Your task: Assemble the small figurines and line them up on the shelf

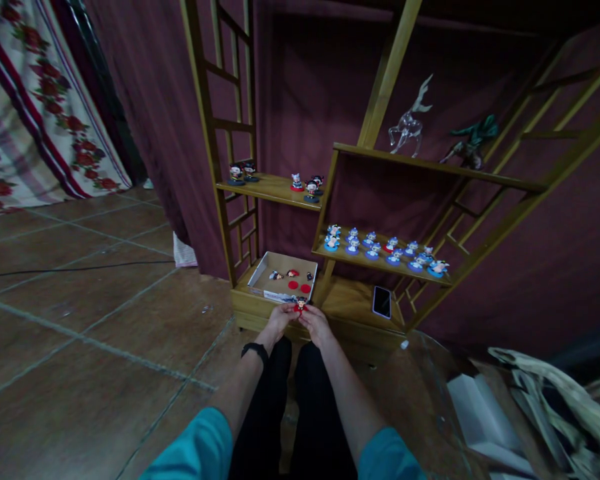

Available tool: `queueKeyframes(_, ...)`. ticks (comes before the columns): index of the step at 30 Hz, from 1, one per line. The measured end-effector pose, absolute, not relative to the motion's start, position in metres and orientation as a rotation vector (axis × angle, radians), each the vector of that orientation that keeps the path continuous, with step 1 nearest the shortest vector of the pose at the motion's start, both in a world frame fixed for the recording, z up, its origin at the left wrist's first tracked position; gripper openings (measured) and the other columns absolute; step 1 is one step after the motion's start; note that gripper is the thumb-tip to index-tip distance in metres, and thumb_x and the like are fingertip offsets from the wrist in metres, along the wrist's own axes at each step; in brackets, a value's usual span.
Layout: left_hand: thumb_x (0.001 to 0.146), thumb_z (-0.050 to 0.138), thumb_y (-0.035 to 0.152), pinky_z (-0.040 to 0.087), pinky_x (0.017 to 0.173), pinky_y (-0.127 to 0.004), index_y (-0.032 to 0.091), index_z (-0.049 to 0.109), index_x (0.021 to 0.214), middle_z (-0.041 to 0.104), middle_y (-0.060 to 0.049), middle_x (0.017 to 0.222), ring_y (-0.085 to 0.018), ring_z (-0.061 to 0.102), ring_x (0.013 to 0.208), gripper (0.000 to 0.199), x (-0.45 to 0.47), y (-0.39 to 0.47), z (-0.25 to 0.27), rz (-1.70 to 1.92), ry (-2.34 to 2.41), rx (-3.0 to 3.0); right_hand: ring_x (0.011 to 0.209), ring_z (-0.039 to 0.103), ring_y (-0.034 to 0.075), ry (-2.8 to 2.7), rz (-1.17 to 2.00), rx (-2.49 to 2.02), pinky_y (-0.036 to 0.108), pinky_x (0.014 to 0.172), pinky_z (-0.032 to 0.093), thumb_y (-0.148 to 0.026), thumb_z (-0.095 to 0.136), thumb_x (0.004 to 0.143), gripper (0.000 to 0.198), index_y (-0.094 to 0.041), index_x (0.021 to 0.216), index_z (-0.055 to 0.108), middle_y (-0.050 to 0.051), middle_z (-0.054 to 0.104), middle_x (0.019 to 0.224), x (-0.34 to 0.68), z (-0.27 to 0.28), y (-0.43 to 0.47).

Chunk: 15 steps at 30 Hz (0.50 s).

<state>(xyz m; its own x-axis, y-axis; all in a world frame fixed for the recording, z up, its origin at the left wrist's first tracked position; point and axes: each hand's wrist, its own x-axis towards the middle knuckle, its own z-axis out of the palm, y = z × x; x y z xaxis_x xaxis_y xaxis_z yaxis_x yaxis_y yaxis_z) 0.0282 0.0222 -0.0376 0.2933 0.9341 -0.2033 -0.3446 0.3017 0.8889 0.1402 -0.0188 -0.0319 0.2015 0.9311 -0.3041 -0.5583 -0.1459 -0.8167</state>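
Observation:
A small toy figurine [301, 303] with dark hair and red on it is held in front of the cardboard box. My left hand [281, 319] grips it from the left, fingers closed at its lower part. From the other side, my right hand [316, 323] closes its fingers on the same figurine. Just beyond my hands is the open cardboard box [260, 277] on the lowest shelf. Inside lie a white-and-dark figurine [276, 275], a red figurine [293, 273], a small dark piece [309, 275] and two red discs [293, 285].
Several blue-and-white figurines [373, 250] stand in rows on the middle right shelf. Dark-haired figurines [236, 173] stand on the left shelf [270, 189]. Above are a clear deer ornament [409, 127] and a green statue [477, 141]. A phone [381, 302] lies on the bottom shelf.

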Motion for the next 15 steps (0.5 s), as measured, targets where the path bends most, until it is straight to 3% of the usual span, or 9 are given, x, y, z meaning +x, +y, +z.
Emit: queueKeyframes(15, 0.043, 0.073, 0.006, 0.042, 0.060, -0.024, 0.012, 0.059, 0.076, 0.060, 0.000, 0.061, -0.011, 0.056, 0.056, 0.037, 0.036, 0.027, -0.044, 1.007, 0.885, 0.906, 0.064, 0.062, 0.013, -0.456, 1.375, -1.132, 0.027, 0.066, 0.048, -0.020, 0.069, 0.052, 0.032, -0.018, 0.083, 0.060, 0.000, 0.068, 0.069, 0.152, -0.036, -0.011)
